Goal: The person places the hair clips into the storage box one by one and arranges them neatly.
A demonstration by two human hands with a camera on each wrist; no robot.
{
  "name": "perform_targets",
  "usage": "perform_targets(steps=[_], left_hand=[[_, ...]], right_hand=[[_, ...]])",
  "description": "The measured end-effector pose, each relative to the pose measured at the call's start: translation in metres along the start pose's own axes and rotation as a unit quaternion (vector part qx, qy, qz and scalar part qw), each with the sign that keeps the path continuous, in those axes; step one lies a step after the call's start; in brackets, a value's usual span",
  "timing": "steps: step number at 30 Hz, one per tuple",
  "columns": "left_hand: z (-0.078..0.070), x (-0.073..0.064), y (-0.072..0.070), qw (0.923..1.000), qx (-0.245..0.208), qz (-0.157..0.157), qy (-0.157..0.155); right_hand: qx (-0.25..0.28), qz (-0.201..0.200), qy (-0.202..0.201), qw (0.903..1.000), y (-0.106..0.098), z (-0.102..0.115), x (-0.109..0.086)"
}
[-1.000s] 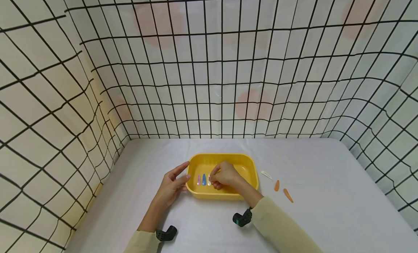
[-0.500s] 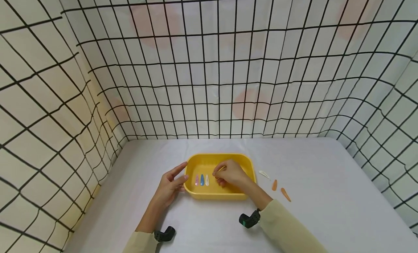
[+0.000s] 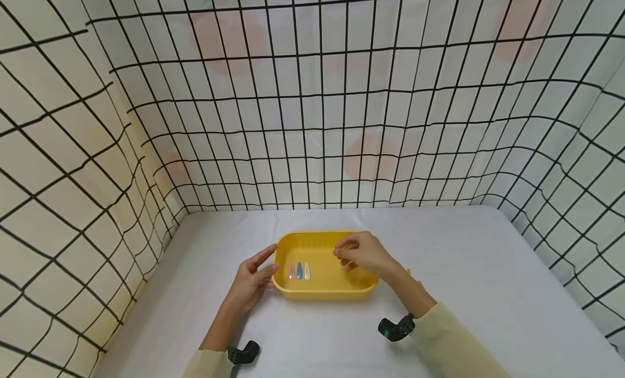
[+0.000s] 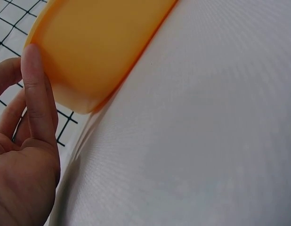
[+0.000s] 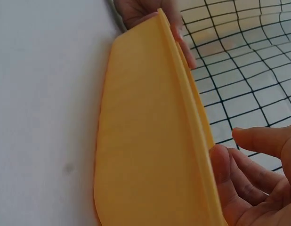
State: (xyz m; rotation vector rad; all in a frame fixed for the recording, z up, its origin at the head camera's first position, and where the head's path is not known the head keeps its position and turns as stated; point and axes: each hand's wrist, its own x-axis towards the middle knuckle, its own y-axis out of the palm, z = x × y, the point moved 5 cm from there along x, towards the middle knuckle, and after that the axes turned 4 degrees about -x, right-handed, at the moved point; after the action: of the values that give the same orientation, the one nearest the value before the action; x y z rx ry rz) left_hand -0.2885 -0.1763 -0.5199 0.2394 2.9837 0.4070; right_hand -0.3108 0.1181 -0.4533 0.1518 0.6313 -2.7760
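Observation:
Pink hair clip, blue hair clip and white hair clip lie side by side in the left half of the yellow tray. My left hand holds the tray's left end, its thumb at the rim and its index finger stretched to the back corner; in the left wrist view that thumb meets the tray's edge. Over the tray's right half is my right hand, fingers loosely bent, with nothing visible between them. The right wrist view shows its thumb and fingers apart beside the tray wall.
An orange hair clip peeks out past my right forearm, which hides most of the spot beside the tray. A white cloth covers the table. Black grid netting stands in front of white sheeting at the back and both sides.
My right hand has left the white clip in the tray and moved right and back. Its forearm now covers the white clip and most of the orange clips outside. My left hand stays at the tray.

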Motion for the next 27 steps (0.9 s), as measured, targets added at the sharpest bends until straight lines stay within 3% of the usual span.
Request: perform_targets(steps=[16, 27], left_hand=[[0.003, 0.000, -0.005, 1.0000, 0.003, -0.006, -0.001], [0.000, -0.001, -0.001, 1.0000, -0.003, -0.006, -0.001]], right_hand=[[-0.028, -0.032, 0.004, 0.9991, -0.064, -0.016, -0.031], [-0.052, -0.062, 0.010, 0.9967, -0.096, -0.048, -0.047]])
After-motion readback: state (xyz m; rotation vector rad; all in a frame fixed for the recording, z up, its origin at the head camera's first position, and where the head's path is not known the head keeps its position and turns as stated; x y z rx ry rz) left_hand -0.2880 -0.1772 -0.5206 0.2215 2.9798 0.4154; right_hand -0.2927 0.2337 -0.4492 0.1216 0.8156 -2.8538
